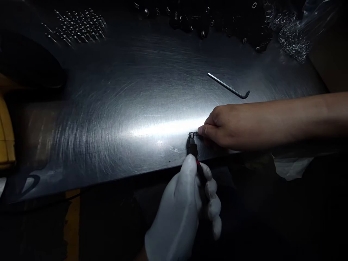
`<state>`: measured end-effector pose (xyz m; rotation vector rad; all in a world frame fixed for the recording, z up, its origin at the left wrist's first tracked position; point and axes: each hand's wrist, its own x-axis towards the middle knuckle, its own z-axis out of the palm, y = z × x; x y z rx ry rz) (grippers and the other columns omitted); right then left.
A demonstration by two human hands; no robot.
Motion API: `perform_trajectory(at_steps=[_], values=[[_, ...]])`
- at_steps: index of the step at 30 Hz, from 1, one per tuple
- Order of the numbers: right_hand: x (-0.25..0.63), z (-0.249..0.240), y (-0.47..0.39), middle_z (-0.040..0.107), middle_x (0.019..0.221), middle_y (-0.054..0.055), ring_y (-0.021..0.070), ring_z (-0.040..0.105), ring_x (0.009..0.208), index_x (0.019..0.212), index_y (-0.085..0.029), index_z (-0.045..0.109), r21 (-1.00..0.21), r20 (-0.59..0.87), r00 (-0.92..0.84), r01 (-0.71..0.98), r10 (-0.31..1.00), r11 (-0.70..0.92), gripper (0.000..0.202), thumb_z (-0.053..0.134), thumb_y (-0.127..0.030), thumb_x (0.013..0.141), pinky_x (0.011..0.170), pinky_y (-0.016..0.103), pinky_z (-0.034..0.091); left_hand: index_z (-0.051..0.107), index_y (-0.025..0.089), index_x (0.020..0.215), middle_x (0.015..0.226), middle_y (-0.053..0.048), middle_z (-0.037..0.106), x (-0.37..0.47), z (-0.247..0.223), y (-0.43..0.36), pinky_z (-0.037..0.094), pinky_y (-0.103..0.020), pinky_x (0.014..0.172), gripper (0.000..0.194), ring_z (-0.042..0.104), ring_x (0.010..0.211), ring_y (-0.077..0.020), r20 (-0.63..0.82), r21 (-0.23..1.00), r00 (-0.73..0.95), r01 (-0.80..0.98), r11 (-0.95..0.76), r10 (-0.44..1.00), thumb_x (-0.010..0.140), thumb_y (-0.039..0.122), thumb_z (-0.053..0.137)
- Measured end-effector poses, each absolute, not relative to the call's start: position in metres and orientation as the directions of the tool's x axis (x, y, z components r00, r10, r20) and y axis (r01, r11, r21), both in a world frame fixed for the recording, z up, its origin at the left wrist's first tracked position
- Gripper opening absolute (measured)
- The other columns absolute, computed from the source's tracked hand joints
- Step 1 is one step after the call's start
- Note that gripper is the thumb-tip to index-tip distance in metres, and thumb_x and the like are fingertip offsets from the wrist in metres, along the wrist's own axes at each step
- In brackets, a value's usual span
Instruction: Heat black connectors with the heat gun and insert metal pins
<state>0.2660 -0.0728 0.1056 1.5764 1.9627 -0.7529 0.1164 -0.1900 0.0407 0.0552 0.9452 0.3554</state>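
Observation:
My left hand (pixel 182 203), in a white glove, is closed around a slim black part (pixel 193 148) with a small red mark, held at the front edge of the metal table. A small shiny metal fitting (pixel 191 135) sits at the part's upper end. From the right, my bare right hand (pixel 227 125) reaches in, its thumb and forefinger pinched at that fitting. A short, thin dark piece (pixel 196 133) shows between fingertips and fitting; its kind cannot be made out. Above my right hand lies an L-shaped hex key (pixel 228 86) on the table.
The scratched metal tabletop (pixel 108 108) ends just above my left hand. Several metal pins (pixel 78 27) lie at the far left, dark parts with metal fittings (pixel 202 34) along the back, and a clear bag of small metal pieces (pixel 295 40) at the right. A yellow-and-black object (pixel 7 134) stands left.

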Motion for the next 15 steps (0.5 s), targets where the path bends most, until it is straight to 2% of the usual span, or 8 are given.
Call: perform_trajectory(at_steps=[2,5,10,12,15], values=[[0.2628,0.106,-0.074,0.064,0.063,0.004,0.0215,0.063,0.068,0.079,-0.022,0.077,-0.043,-0.736,-0.134,0.988,0.664,0.151,0.036,0.053,-0.039,0.1,0.061,0.034,0.048,0.059,0.021,0.099,0.075,0.0,0.053,0.1149,0.0394,-0.1917,0.047,-0.027,0.044,0.043,0.051,0.053,-0.0128,-0.772,0.222,0.54,-0.267,0.938,0.336,0.094,0.062,0.047],[0.2603,0.1059,-0.0757,0.064,0.065,0.004,0.0217,0.063,0.069,0.082,-0.021,0.077,0.006,-0.733,-0.073,0.993,0.676,0.114,0.033,0.054,-0.038,0.099,0.059,0.033,0.046,0.059,0.021,0.101,0.075,0.0,0.054,0.1127,0.0378,-0.1939,0.048,-0.027,0.046,0.032,0.052,0.055,-0.0127,-0.735,0.246,0.575,-0.267,0.932,0.359,0.095,0.051,0.051],[0.2614,0.1066,-0.0759,0.059,0.061,0.003,0.0188,0.059,0.062,0.081,-0.02,0.074,-0.04,-0.763,-0.093,0.995,0.64,0.096,0.03,0.056,-0.038,0.098,0.054,0.03,0.043,0.057,0.022,0.1,0.077,0.002,0.053,0.1111,0.0371,-0.1946,0.048,-0.025,0.047,0.017,0.05,0.056,-0.0113,-0.696,0.255,0.61,-0.284,0.924,0.38,0.09,0.035,0.061],[0.2604,0.1091,-0.0766,0.059,0.06,0.003,0.0169,0.057,0.057,0.08,-0.02,0.072,-0.026,-0.769,-0.083,0.995,0.634,0.1,0.031,0.055,-0.038,0.098,0.051,0.029,0.041,0.057,0.022,0.1,0.077,0.002,0.052,0.1116,0.0383,-0.1939,0.048,-0.025,0.047,0.019,0.05,0.056,-0.0113,-0.697,0.258,0.607,-0.284,0.923,0.381,0.091,0.038,0.06],[0.2579,0.1126,-0.0796,0.057,0.058,0.002,0.0151,0.053,0.052,0.079,-0.02,0.071,-0.028,-0.76,-0.085,0.995,0.645,0.099,0.037,0.048,-0.038,0.101,0.048,0.028,0.038,0.057,0.021,0.097,0.076,0.001,0.052,0.1128,0.0414,-0.1912,0.047,-0.026,0.046,0.032,0.048,0.054,-0.0116,-0.724,0.24,0.585,-0.281,0.929,0.364,0.095,0.052,0.048]])
